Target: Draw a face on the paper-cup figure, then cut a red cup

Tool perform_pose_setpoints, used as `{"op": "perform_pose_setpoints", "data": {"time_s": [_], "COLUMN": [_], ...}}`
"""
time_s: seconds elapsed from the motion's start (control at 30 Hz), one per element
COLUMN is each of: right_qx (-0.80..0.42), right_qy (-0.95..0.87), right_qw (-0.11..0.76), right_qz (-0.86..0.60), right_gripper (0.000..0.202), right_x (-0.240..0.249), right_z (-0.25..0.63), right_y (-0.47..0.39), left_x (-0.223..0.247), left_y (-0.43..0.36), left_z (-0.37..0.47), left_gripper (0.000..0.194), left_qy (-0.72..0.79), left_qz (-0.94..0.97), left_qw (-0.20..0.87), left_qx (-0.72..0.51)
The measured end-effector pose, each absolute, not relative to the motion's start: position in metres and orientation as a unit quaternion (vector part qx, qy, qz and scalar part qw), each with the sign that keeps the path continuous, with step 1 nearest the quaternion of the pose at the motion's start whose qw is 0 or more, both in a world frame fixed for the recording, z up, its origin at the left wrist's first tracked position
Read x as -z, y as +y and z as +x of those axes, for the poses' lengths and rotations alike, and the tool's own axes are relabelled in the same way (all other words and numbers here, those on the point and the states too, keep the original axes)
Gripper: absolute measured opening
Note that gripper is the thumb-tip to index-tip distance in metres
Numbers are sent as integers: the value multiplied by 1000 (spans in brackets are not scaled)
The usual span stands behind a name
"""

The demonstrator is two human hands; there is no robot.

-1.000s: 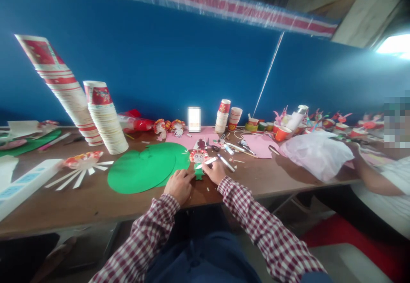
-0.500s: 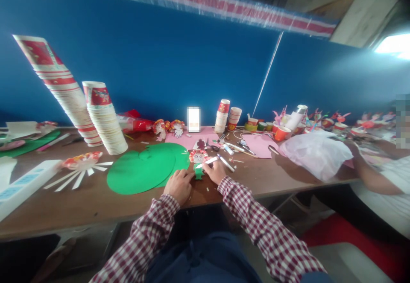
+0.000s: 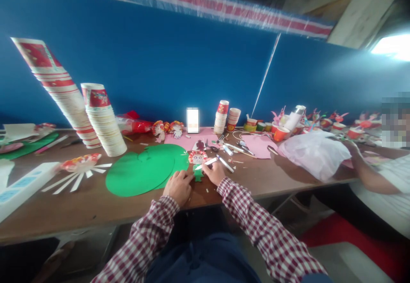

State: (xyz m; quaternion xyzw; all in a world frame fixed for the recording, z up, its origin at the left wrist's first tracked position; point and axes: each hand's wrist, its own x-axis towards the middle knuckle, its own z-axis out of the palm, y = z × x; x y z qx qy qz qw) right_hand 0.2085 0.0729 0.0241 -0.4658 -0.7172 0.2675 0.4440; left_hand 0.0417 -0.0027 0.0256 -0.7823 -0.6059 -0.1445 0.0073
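Right hand: fingers clamped on white marker, tip over green-bodied paper figure, flat on surface. Left hand beside figure, fingers together; hold unclear. Risk: figure slips if poorly pinned, smearing a stroke.

2 long sleeves, maroon-white check, gathered cuffs; navy cloth at lap.
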Motion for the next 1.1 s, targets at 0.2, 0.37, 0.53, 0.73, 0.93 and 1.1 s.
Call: {"op": "perform_pose_setpoints", "data": {"time_s": [0.2,0.37,0.53,0.73,0.93,1.1], "right_qx": [-268,-266,-265,-261,-262,-262], "right_qy": [-718,-720,-721,-721,-723,-726], "right_qw": [446,443,439,440,439,439], "right_qz": [-463,-463,-466,-467,-465,-461], "right_gripper": [12,13,13,12,12,11], "right_x": [-24,-23,-23,-23,-23,-23], "right_z": [209,209,209,209,209,209], "right_y": [73,73,73,73,73,74], "left_x": [-25,-24,-24,-24,-24,-24], "left_y": [-2,-3,-2,-2,-2,-2], "left_z": [42,41,41,41,41,41], "left_gripper": [37,37,37,37,36,38], "left_qy": [-602,-600,-601,-604,-605,-603], "left_qz": [-785,-786,-786,-785,-784,-784], "left_qw": [15,20,23,20,18,20], "left_qx": [146,148,144,140,139,143]}}
